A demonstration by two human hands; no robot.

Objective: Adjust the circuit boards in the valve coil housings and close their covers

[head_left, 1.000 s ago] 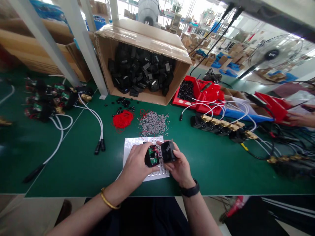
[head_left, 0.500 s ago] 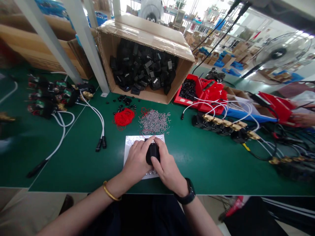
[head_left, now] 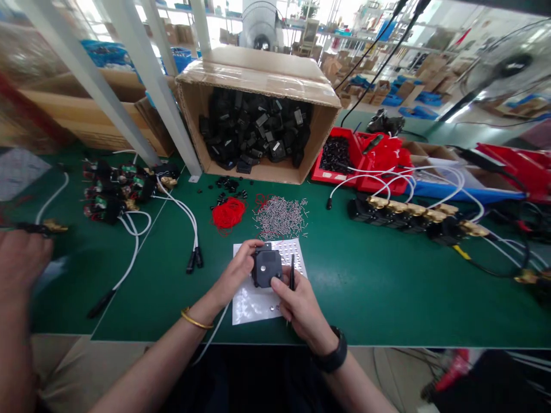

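A black square housing [head_left: 267, 268] with a small round silver spot on its flat face is held up between my hands. My left hand [head_left: 235, 272] grips its left edge, and a white cable [head_left: 213, 332] runs down from below that hand. On the opposite side, my right hand [head_left: 299, 298] presses its thumb on the lower right corner. Slim dark tweezers [head_left: 292, 272] stick up from the same hand. Beneath lies a white sheet [head_left: 247, 310] with rows of small round silver pieces; the hands and housing cover part of it.
Behind the sheet lie a pile of small screws [head_left: 280, 218] and a red wire bundle [head_left: 229, 213]. A cardboard box [head_left: 258, 77] holds black housings. Wired assemblies [head_left: 404, 215] stand right, near red bins [head_left: 336, 175]. A co-worker's hand [head_left: 21, 258] is at far left.
The black housing was cupped in both hands; now its flat square face shows and my left hand holds the edge. Tweezers have come into sight. A co-worker's hand has appeared at left.
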